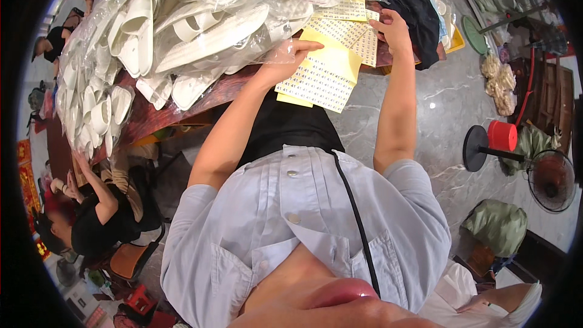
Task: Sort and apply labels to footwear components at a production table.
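Several yellow-backed sticker sheets (328,85) printed with rows of small dark marks lie fanned out at the table's near edge, the front ones hanging over it. My left hand (288,61) grips the left side of the front sheet, its index finger stretched across the plain yellow part. The other left fingers are partly hidden. My right hand (393,29) pinches the right edge of a sheet (367,42) further back. Right beside my left hand, white slippers (212,39) in clear plastic bags form a large pile.
A black cloth (416,9) and a yellow tray (456,39) lie right of the sheets. On the right floor are a fan (549,180), a red container (502,136) and green sacks (497,226). Another person (91,212) sits at the left by the pile.
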Motion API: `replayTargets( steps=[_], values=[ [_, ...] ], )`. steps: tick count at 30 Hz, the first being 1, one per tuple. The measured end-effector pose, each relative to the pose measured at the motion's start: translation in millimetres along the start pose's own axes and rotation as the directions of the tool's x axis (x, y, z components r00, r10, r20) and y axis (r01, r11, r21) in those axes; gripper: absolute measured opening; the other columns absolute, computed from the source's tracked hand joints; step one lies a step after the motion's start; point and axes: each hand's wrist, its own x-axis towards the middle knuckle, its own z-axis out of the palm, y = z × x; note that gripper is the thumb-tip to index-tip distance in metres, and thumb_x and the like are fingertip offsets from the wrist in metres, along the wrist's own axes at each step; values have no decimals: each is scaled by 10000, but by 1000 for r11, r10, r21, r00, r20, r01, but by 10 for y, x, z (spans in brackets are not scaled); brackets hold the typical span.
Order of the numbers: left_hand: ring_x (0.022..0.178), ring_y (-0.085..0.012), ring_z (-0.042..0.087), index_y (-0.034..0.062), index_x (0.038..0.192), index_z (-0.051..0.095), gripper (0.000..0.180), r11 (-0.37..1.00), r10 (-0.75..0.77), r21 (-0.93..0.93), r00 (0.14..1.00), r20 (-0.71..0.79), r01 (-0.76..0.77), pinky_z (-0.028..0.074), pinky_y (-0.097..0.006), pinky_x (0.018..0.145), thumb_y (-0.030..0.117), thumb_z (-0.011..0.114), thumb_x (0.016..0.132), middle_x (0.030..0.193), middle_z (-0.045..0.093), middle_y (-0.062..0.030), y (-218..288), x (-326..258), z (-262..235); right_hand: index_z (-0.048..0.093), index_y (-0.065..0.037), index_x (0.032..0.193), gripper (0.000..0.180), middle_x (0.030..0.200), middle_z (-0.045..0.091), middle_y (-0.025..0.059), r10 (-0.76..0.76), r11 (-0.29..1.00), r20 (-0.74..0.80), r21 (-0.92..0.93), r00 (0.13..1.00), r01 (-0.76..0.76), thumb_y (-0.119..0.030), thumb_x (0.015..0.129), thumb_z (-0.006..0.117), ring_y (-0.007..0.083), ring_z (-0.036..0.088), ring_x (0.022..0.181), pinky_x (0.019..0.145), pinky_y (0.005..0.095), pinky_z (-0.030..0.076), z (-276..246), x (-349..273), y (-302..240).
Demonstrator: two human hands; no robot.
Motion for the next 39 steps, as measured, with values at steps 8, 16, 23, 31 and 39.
replayTargets(
  steps=[8,16,23,31,39],
  values=[
    [553,-166,523,96,1081,661,320,991,24,131,998,-60,-16,426,-301,555,10,469,841,703,608,-186,-196,273,169,576,53,1140,513,864,657,155,-18,999,41,45,999,17,-94,682,753,171,602,696,667,306,483,127,194,165],
    [568,-136,522,100,1102,656,354,993,-81,86,997,18,79,431,-286,563,0,481,812,733,648,-147,-84,281,100,619,50,887,247,760,639,195,-124,974,-59,-200,991,110,-190,829,611,277,625,707,662,361,450,-5,-3,-17],
    [620,-121,541,105,1091,665,350,986,-161,40,984,75,159,436,-265,599,14,486,804,760,644,-86,-72,322,99,620,12,869,223,763,627,200,-269,927,-222,-325,937,189,-209,856,586,334,623,715,653,370,453,-315,-240,-347],
    [605,-95,535,58,1059,673,334,996,-43,77,997,57,39,422,-247,580,12,484,788,757,669,-91,-109,362,157,618,2,898,169,807,645,179,-517,851,-615,-447,595,277,-151,872,553,293,620,702,623,370,461,-820,-151,-410],
    [773,-150,642,5,1016,670,230,993,-18,-116,998,53,24,487,-284,713,119,583,835,908,689,-133,-103,323,169,523,73,980,162,872,622,121,-248,817,-761,169,600,552,-69,931,462,173,614,724,646,290,494,-970,-267,-321]
  ],
)
